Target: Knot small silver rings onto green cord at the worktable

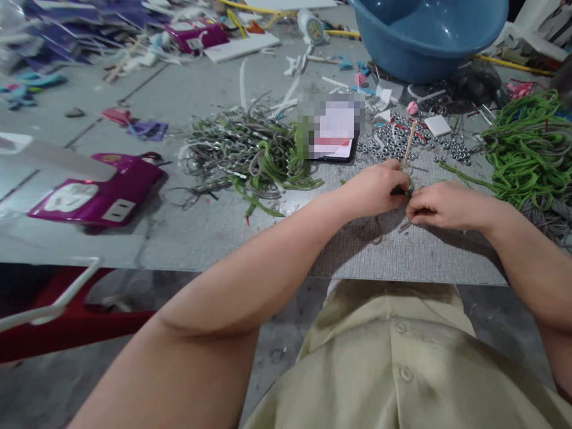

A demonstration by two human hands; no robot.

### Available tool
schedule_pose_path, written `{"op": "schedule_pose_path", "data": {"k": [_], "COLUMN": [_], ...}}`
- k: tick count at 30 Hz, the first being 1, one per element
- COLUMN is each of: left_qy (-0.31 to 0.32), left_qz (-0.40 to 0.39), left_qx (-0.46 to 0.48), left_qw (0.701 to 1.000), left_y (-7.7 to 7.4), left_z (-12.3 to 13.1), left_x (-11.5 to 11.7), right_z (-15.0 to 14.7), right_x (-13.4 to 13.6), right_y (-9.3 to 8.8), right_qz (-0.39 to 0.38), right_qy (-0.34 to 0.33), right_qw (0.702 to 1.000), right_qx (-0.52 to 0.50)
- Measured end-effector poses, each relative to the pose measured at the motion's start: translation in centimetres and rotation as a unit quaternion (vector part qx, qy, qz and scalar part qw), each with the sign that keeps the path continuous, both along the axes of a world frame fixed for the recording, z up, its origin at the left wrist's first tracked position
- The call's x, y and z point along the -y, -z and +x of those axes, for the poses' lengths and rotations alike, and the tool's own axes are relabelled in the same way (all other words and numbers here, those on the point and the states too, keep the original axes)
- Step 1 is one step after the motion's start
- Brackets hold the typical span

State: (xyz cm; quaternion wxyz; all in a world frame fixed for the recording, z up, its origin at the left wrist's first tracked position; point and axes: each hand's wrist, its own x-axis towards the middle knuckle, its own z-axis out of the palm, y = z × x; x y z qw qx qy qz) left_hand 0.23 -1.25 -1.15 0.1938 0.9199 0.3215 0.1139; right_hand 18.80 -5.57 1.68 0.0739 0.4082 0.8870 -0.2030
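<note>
My left hand [379,187] and my right hand [440,205] meet over the table's front part, both with fingers pinched. Between the fingertips shows a small bit of green cord [412,179], mostly hidden by the fingers. A thin wooden stick [410,143] rises just behind my left fingertips; I cannot tell whether it is held. Small silver metal rings or beads [388,140] lie scattered beyond the hands. To the right is a heap of green and grey cords [527,149]. On the left, a tangled pile of grey and green cords with metal parts [250,143] lies beside my left forearm.
A phone [335,134], partly blurred out, lies behind my left hand. The blue basin [415,56] stands at the back. Purple devices [98,190] [196,36] sit on the left. A red stool [89,316] is below the table edge.
</note>
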Motion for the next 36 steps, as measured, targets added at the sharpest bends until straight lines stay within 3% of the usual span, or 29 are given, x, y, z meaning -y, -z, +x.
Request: {"op": "schedule_pose_path", "data": {"k": [4, 8, 13, 15, 25, 31, 36], "left_qy": [0.0, 0.005, 0.007, 0.007, 0.01, 0.003, 0.001], "left_qz": [0.0, 0.005, 0.018, 0.011, -0.002, -0.011, -0.021], "left_qx": [-0.005, -0.008, -0.01, -0.008, 0.022, 0.016, 0.027], "left_qw": [1.0, 1.0, 1.0, 1.0, 1.0, 1.0, 0.999], "left_y": [-0.1, 0.0, 0.2, 0.2, 0.4, 0.3, 0.2], "left_z": [0.0, 0.0, -0.1, -0.1, -0.2, -0.2, -0.2], "left_x": [0.0, 0.0, -0.2, -0.2, -0.5, -0.6, -0.8], "right_z": [0.1, 1.1, 1.3, 1.0, 0.7, 0.7, 1.3], "right_x": [0.0, -0.8, -1.4, -1.4, -1.5, -1.6, -1.6], "right_y": [0.0, 0.3, 1.5, 2.1, 3.2, 3.7, 3.0], "right_qz": [0.006, 0.007, 0.047, 0.054, 0.136, 0.176, 0.159], "right_qy": [0.004, 0.021, 0.171, 0.196, 0.207, 0.16, 0.109], "right_qw": [1.0, 0.991, 0.95, 0.94, 0.952, 0.964, 0.977], "right_qx": [0.004, -0.129, -0.259, -0.275, -0.181, -0.12, -0.096]}}
